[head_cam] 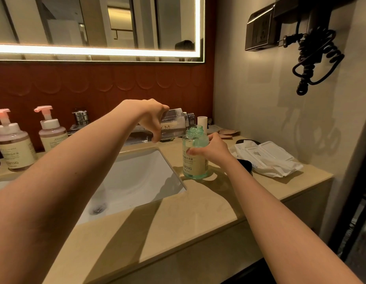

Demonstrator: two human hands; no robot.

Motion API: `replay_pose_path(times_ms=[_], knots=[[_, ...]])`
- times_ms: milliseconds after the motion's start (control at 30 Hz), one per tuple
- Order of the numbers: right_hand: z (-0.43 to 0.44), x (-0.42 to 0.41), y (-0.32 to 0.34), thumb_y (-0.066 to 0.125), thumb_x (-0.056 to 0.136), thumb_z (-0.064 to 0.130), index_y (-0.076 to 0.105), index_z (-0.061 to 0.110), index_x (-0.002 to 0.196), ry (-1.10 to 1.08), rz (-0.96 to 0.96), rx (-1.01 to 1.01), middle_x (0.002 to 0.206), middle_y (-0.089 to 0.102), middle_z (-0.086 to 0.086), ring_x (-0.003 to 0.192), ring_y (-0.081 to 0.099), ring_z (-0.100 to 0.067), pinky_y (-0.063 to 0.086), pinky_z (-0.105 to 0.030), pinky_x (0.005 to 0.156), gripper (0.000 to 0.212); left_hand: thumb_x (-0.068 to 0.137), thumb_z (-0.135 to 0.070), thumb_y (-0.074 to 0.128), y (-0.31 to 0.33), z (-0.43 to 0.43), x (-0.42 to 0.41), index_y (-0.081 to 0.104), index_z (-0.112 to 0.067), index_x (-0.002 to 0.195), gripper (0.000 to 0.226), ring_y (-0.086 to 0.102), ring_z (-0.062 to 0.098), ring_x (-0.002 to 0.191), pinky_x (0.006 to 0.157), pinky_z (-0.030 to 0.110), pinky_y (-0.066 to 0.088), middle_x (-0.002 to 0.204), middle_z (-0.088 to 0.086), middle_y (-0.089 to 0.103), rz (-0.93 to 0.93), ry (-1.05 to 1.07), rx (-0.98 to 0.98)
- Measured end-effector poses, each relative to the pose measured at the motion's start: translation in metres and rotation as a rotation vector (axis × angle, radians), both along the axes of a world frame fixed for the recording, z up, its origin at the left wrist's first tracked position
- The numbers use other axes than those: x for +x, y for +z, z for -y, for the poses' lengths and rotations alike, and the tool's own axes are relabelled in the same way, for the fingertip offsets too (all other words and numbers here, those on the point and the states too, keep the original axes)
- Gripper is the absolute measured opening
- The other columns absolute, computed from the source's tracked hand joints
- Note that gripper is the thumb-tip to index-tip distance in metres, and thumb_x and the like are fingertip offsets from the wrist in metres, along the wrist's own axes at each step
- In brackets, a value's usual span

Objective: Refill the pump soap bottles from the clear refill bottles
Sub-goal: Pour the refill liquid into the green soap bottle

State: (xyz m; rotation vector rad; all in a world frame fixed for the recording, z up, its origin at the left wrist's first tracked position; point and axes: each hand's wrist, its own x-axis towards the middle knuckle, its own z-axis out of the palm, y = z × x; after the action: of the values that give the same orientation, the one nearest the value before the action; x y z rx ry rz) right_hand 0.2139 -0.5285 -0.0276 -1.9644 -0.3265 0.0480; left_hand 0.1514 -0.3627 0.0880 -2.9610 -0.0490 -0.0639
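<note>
Fingers (155,134) of your left hand (151,119) are wrapped round the clear refill bottle (176,123), thumb beneath and the other fingers over the top. You hold it tipped almost level, base toward your palm. Its threaded mouth points to 3 o'clock and sits just above the open neck of the green soap bottle (195,160), at the rim's 10 o'clock edge. The refill bottle is transparent, with pale lettering on its side and white foam clinging inside. Whether liquid is passing between the two mouths cannot be told.

Your right hand (214,149) grips the green soap bottle from its 3 o'clock side, thumb across the front at the top of the label and the other fingers curled round the shoulder. This bottle stands upright on the beige counter (178,222), just beside the white basin (137,177) at the basin's 3 o'clock. It is translucent teal with a wide threaded neck, no pump fitted, and a cream label with dark print. Its fill level cannot be read.

Two pink-pump bottles (14,148) (52,134) stand upright at the basin's 10 o'clock. A chrome tap (80,117) is at its 12 o'clock. White packets (268,158) lie at 3 o'clock of the green bottle.
</note>
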Motion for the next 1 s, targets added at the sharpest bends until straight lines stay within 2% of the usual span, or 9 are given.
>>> replay_pose_path(times_ms=[133,433,1000], knots=[[0.0001,-0.0006,0.0003,0.080,0.070,0.026,0.038,0.014,0.123,-0.005,0.003,-0.003,0.130,0.051,-0.006,0.120,0.049,-0.025,0.045,-0.041,0.094,0.069,0.056,-0.031,0.084,0.0001,0.0002,0.0003,0.048,-0.018,0.108,0.064,0.051,0.017,0.082,0.061,0.024,0.043,0.086,-0.003,0.051,-0.003,0.001,0.004],[-0.0002,-0.0001,0.0003,0.081,0.070,0.025,0.038,0.014,0.123,-0.004,0.001,0.005,0.130,0.051,-0.006,0.121,0.049,-0.025,0.045,-0.042,0.094,0.070,0.056,-0.031,0.084,0.0025,0.0009,0.0003,0.046,-0.021,0.102,0.060,0.048,0.013,0.074,0.054,0.022,0.036,0.083,-0.005,0.050,-0.002,0.006,0.022],[0.0006,-0.0021,0.0016,0.081,0.070,0.024,0.038,0.014,0.121,0.005,-0.003,0.007,0.129,0.052,-0.005,0.121,0.049,-0.025,0.045,-0.042,0.096,0.068,0.057,-0.031,0.084,0.0024,0.0004,0.0020,0.047,-0.019,0.106,0.063,0.050,0.014,0.076,0.057,0.023,0.040,0.084,-0.005,0.050,-0.009,0.008,0.013]])
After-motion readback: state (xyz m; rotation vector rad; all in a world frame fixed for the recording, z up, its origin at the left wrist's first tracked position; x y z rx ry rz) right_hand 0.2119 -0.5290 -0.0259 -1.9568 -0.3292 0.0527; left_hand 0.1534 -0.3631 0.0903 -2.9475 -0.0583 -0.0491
